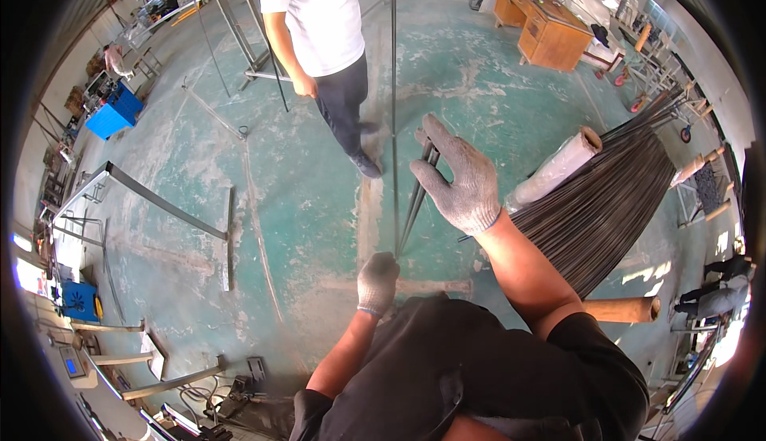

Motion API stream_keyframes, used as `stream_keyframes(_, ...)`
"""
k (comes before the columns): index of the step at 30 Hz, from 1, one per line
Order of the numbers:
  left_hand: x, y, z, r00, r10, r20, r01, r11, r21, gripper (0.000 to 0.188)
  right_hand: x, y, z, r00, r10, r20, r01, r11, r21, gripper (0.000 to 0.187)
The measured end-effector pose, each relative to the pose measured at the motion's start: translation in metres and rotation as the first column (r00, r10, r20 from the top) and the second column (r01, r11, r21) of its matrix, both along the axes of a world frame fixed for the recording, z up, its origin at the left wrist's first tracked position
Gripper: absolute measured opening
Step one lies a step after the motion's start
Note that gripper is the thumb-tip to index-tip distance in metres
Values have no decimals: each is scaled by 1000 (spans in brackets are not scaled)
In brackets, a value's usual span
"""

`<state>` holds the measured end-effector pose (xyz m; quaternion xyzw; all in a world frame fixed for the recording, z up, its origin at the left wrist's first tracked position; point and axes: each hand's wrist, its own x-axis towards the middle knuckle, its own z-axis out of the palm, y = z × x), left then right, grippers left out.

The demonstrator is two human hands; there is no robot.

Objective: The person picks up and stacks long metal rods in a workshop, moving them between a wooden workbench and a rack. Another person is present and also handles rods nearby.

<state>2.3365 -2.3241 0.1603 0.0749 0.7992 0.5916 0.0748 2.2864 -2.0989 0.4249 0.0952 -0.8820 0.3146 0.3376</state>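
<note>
My right hand [464,182], in a pale grey knit glove, is raised to the right of centre. Its thumb and fingers curve loosely round a few thin dark rods [413,207], which slant down toward my left hand. My left hand [377,283], gloved alike, is closed in a fist low in the middle; what it holds, if anything, is hidden. Just beside its knuckles, the lower ends of the rods come together with a long upright dark rod [394,90]. A person [315,26] in a white shirt grips that long rod high up with one hand.
A wide bundle of dark rods [606,210] lies at right, with a plastic-wrapped roll [556,171] beside it. A brown cardboard tube [626,309] is near my right elbow. Metal frames [163,203] stand at left, a wooden desk [542,22] far right, and a blue bin [116,112] far left.
</note>
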Motion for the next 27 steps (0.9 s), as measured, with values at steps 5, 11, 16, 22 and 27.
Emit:
stream_keyframes(5, -2, -4, 4, 999, 17, -28, -17, 1000, -26, 23, -1, 0, 0, 999, 7, -35, -6, 1000, 14, 70)
stream_keyframes(11, 3, -8, -1, 996, -31, -80, 25, 997, -70, 23, 1, 0, -3, 1000, -20, 16, 21, 1000, -7, 70)
stream_keyframes(16, 7, -5, -1, 1000, -17, -18, 17, 1000, -26, 22, 3, 1, -1, 1000, -12, 4, 13, 1000, -27, 69)
stream_keyframes(22, 10, -4, 0, 998, -50, -46, 49, 998, -33, 19, 4, 0, -3, 1000, -24, 12, 24, 999, -31, 69)
stream_keyframes(27, 14, -4, 5, 999, -38, -36, 37, 999, -34, 20, 3, -2, -2, 1000, -24, -12, 24, 999, -36, 68)
